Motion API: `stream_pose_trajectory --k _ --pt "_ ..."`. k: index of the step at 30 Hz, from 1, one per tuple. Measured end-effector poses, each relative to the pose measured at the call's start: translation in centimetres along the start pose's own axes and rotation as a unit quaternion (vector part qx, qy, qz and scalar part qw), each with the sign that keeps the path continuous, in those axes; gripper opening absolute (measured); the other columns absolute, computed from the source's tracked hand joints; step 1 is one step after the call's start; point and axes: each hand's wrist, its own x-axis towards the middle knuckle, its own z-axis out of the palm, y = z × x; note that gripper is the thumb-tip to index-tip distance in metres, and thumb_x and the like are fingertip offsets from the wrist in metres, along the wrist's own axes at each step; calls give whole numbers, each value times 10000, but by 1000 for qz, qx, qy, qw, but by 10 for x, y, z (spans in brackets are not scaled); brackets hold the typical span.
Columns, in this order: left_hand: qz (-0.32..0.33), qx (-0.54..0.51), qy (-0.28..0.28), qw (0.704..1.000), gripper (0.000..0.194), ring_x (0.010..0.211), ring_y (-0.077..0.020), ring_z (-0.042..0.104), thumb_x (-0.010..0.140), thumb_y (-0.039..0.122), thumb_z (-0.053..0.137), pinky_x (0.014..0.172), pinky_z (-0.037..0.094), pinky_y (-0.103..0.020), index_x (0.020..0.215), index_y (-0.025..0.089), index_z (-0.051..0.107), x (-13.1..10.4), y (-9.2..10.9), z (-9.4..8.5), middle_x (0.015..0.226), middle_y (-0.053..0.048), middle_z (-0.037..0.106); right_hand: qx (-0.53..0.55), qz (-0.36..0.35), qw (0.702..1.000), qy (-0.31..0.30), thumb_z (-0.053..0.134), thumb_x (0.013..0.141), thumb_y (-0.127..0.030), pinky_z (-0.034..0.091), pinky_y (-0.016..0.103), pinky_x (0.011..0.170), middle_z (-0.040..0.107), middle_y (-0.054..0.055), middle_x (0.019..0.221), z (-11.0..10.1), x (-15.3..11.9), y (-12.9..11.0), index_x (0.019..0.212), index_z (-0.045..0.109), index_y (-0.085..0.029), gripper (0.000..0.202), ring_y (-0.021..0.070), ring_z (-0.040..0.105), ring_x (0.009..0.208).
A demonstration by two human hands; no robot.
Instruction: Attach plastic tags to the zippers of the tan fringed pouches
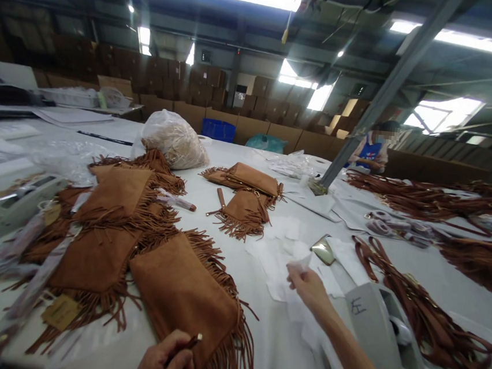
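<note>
A brown suede fringed bag (188, 289) lies flat at the table's front. My left hand (168, 358) is closed at its lower edge, pinching a short brown strap with a metal end (197, 339). To the right, my right hand (309, 284) pinches a thin white tissue sheet (301, 264) above a loose spread of white sheets (278, 280). Just beyond that hand rests a shiny gold-framed phone-like object (323, 250). More fringed bags (117, 195) are piled at the left, some with plastic-wrapped straps and a tan tag (62, 310).
Tape dispensers stand at the right (382, 331) and left (13, 205). Brown straps (425, 312) lie beyond the right one. Farther back are smaller fringed bags (246, 208), a stuffed plastic bag (174, 140) and a slanted metal post (380, 99). A person in a blue apron (368, 153) works behind it.
</note>
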Motion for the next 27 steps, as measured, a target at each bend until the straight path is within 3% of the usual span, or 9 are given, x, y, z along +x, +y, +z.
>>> stream_pose_trajectory --k 3,6,8,12,15,18,21,23,27 --pt "30 -12 -26 999 347 641 -113 556 854 495 560 490 416 -156 815 161 643 1 12 -8 928 -69 624 -82 -79 990 -82 541 805 -377 400 254 574 654 41 610 41 -57 -24 637 566 -195 248 177 601 595" --pt "27 -51 -45 997 332 627 -84 561 819 458 621 425 400 -146 767 130 645 2 21 -14 1283 -113 476 -300 -190 917 -180 488 827 -268 410 278 616 711 97 759 72 -113 -52 797 618 -194 153 232 660 720" --pt "13 -91 -54 994 327 555 -54 527 799 444 653 398 381 -139 751 120 645 2 21 -16 1199 -101 515 -384 -225 869 -219 467 822 -210 428 302 640 723 132 824 86 -139 -68 884 632 -174 180 268 683 773" --pt "1 -142 -58 988 296 480 -54 465 792 418 680 408 381 -131 772 127 632 1 16 -18 712 -6 570 -427 -234 835 -255 464 823 -178 451 335 672 724 172 847 104 -163 -84 929 653 -128 222 306 694 818" --pt "-9 -169 -27 985 296 449 -60 437 798 424 674 380 355 -126 812 136 609 0 14 -17 601 15 564 -401 -240 836 -286 497 807 -194 452 330 683 721 178 883 98 -164 -85 926 669 -116 224 301 686 831" --pt "-19 -179 -13 984 301 438 -61 438 794 426 677 362 334 -119 814 136 597 1 16 -17 580 16 576 -259 -261 876 -313 586 752 -292 445 281 676 716 117 922 75 -155 -84 937 685 -155 251 242 658 822" --pt "-21 -173 -33 984 291 410 -48 425 796 412 675 359 327 -117 813 132 599 0 17 -17 572 18 587 -104 -237 912 -318 609 741 -366 427 242 623 709 44 852 57 -143 -83 964 699 -187 300 178 612 729" --pt "-18 -165 -43 985 274 398 -39 415 805 396 669 360 325 -116 810 130 601 -1 18 -18 573 19 591 -53 -209 914 -344 639 716 -371 393 225 556 689 10 742 59 -140 -81 866 722 -185 253 147 565 634" --pt "-8 -150 -51 987 254 408 -44 431 827 381 643 365 342 -120 811 130 605 -1 17 -19 581 15 589 -18 -143 896 -419 699 622 -260 261 207 435 558 -50 504 85 -142 -72 616 698 -166 94 84 411 472"
